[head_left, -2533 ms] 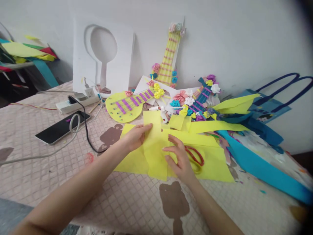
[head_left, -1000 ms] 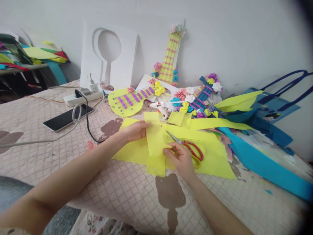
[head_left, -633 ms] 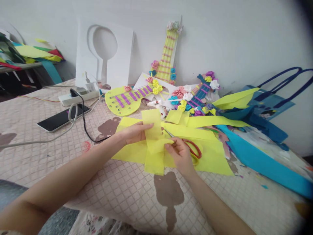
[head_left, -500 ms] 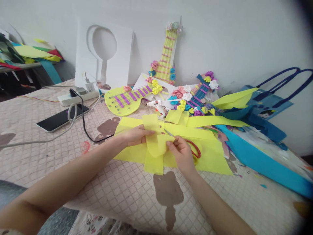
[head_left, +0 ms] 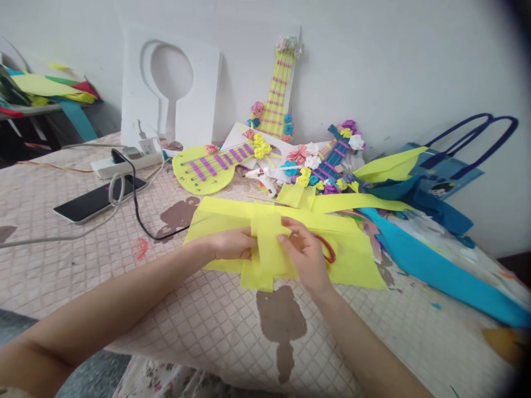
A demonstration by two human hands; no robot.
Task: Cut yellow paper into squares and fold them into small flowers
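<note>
Between my hands is a strip of yellow crepe paper (head_left: 270,243). My left hand (head_left: 234,243) grips it from the left, its fingertips tucked behind the paper. My right hand (head_left: 305,249) pinches the right edge between thumb and fingers. Underneath lies a larger yellow crepe paper sheet (head_left: 352,265) on the table, and another yellow strip (head_left: 257,281) sticks out toward me. Red-handled scissors (head_left: 329,249) rest on the sheet just beyond my right hand, mostly hidden by it.
Behind the paper lie a yellow guitar-shaped craft (head_left: 207,171), a white glue gun (head_left: 262,179) and paper flowers (head_left: 305,160). A tablet-like black device (head_left: 97,202) and a power strip (head_left: 124,164) with cables are on the left. Blue paper (head_left: 448,271) and a blue bag (head_left: 460,177) lie right.
The strip was curled with its end folded over; now it stands flatter and straighter between my hands. My left fingers have gone behind it. The whole view has shifted slightly.
</note>
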